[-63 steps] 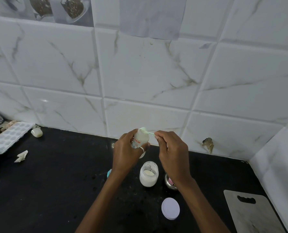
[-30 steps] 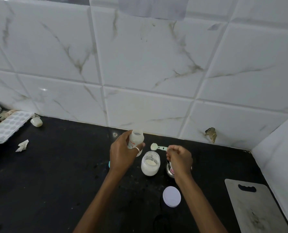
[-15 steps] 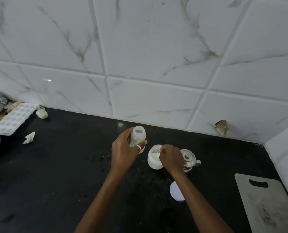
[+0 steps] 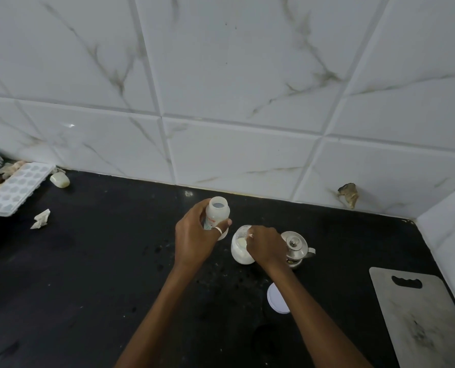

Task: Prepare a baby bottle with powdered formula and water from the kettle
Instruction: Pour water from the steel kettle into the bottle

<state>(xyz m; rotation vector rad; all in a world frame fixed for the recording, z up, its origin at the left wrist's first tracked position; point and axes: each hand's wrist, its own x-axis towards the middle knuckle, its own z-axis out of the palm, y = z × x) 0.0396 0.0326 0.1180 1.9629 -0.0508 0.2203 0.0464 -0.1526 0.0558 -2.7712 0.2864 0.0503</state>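
The small translucent baby bottle [image 4: 217, 213] is upright, long axis near vertical, open mouth up, leaning a bit away toward the tiled wall. Left hand [image 4: 194, 239] has its grip wrapped round the bottle body, holding it above the black table [image 4: 88, 274]. Right hand [image 4: 266, 245] is knuckles-up over the white jar of formula powder [image 4: 239, 251], fingers pinched on something in the mouth, can't tell what. Small steel kettle [image 4: 296, 247] sits just right of the jar, round white lid [image 4: 275, 298] nearer the camera.
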